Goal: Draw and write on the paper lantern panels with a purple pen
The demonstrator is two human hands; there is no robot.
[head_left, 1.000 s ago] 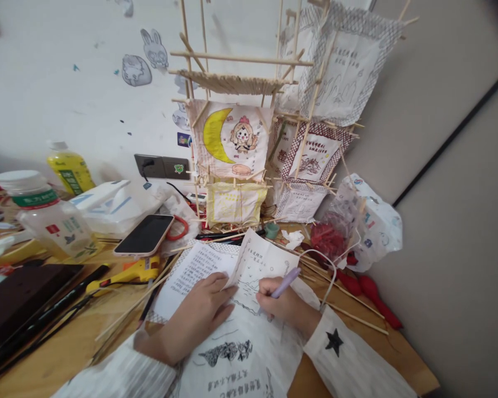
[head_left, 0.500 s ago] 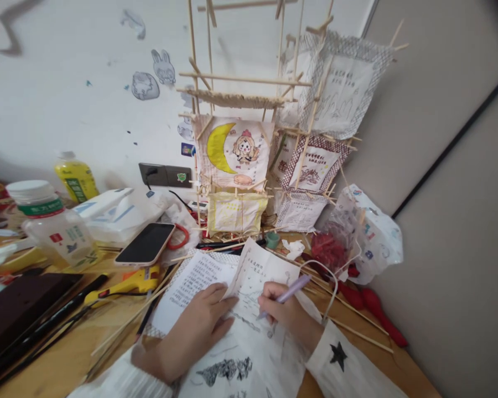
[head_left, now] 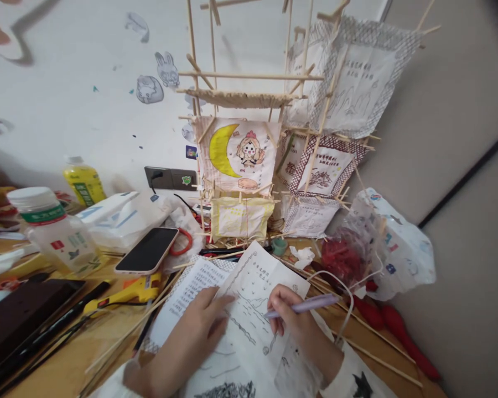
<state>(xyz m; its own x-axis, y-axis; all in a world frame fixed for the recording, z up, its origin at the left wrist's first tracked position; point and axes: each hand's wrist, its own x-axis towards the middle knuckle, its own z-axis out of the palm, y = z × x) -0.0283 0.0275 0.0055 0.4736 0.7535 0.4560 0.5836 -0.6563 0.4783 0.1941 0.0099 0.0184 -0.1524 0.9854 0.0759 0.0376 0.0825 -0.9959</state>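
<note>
My right hand (head_left: 294, 315) is closed around a light purple pen (head_left: 319, 303), its tip over a sheet of paper (head_left: 249, 276) with a line drawing of hills, birds and a decorated border. At the sheet's left edge, my left hand (head_left: 199, 326) grips the paper, one finger lying across its top side. Beneath lie a page of handwritten text (head_left: 191, 298) with a crosshatched border and a thin sheet with dark scribbled shapes (head_left: 226, 389). What the pen tip touches is too small to tell.
A tall stick frame (head_left: 249, 76) with drawn paper panels stands behind. Left are a phone (head_left: 147, 250), a yellow glue gun (head_left: 124, 296), a bottle (head_left: 56, 232) and a dark box (head_left: 25, 315). Thin sticks (head_left: 382, 359) and a plastic bag (head_left: 402, 249) lie right.
My right hand and the pen have shifted right and the pen lies flatter. The drawn sheet has turned to face up more. The view has shifted slightly.
</note>
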